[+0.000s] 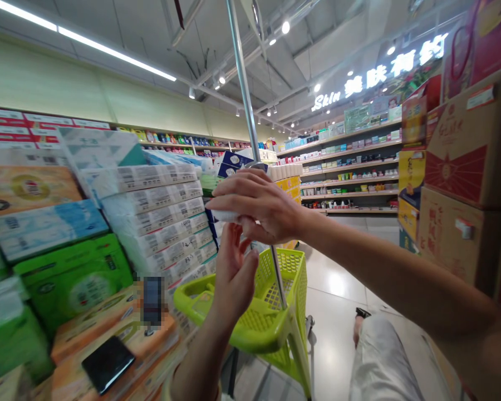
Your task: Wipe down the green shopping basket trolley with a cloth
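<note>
White paper, a small crumpled or folded piece (224, 215), sits at the centre of the frame, pinched under the fingers of our right hand (262, 207); we judge it is held high so both hands can work it at eye level.

Starting at the left edge, stacked packs of tissue in green, orange and pale blue wrap (45, 245) fill the lower left, with white barcode-labelled packs (158, 223) leaning beside them. A black flat phone (107, 363) lies face up on the orange packs at lower left, likely parked there to free our hands.

Moving inward, our left hand (234, 270) rises from the bottom of the frame, palm turned toward the paper, fingers loosely spread and gripping nothing, just under the right hand. The right-hand fingers are curled down and closed on the paper.

Behind both hands stands a lime-green plastic mesh basket (275, 312) on a cart frame, with a grey metal pole (246, 106) running up through the top of the frame. The basket rim lies just below our left wrist, so room downward is tight.

To the right, pale glossy floor (338, 278) opens into an aisle, the freest room. Brown and red cardboard cartons (467, 167) wall the right edge, near our right forearm
</note>
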Available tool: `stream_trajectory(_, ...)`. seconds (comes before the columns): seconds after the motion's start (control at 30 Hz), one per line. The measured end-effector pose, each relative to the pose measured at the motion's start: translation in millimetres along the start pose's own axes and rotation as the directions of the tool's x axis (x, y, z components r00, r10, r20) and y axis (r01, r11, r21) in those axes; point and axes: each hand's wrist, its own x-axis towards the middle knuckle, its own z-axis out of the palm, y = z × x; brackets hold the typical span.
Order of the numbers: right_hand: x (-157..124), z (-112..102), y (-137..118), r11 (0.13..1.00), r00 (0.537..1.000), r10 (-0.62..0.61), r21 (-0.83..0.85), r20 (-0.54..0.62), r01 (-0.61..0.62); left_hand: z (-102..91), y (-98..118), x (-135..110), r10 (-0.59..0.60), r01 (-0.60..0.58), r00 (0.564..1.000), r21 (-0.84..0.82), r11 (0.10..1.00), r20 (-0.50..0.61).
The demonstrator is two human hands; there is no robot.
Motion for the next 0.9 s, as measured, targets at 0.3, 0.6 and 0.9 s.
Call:
stream_trajectory(0.3,-13.2,22.9,37.4,0.928,0.794,0.37,0.238,-0.483,-0.287,0.6,0.1,-2.0,-0.05,0.051,0.998,0.049,0.998,-0.026)
stream_trajectory(0.6,-20.0,35.9,53.7,0.033,0.662,0.736,0.968,0.145,-0.249,3.9,0.6,12.4,0.068,-0.042,0.975,0.126,0.991,-0.212)
stream_trajectory(0.9,-55.0,54.8,35.7,-0.367,0.639,0.605,0.878,0.476,-0.307,-7.4,7.5,19.7,0.132,-0.091,0.959,0.168,0.982,-0.252)
